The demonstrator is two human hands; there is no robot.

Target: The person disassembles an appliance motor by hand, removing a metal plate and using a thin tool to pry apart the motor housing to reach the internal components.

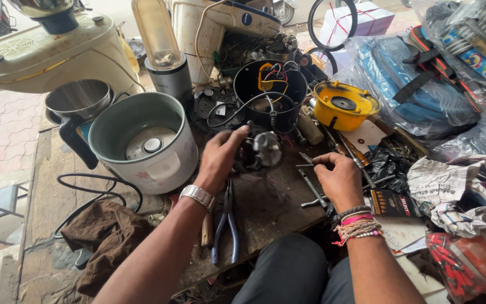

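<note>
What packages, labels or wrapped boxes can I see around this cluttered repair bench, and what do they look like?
White cardboard box tied with red string: top, right of centre, rectangular.
Small black carton with orange-red print: flat on the bench by the right hand.
Clear plastic bag over blue packs: upper right, crinkled.
Round dark-blue badge: on the white appliance at top centre.
Crumpled printed newspaper: right edge, grey-white.

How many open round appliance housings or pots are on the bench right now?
4: a steel pot at far left, a white cooker body beside the left hand, a black housing behind the hands, and a yellow one to its right. Clutter may hide more.
</note>
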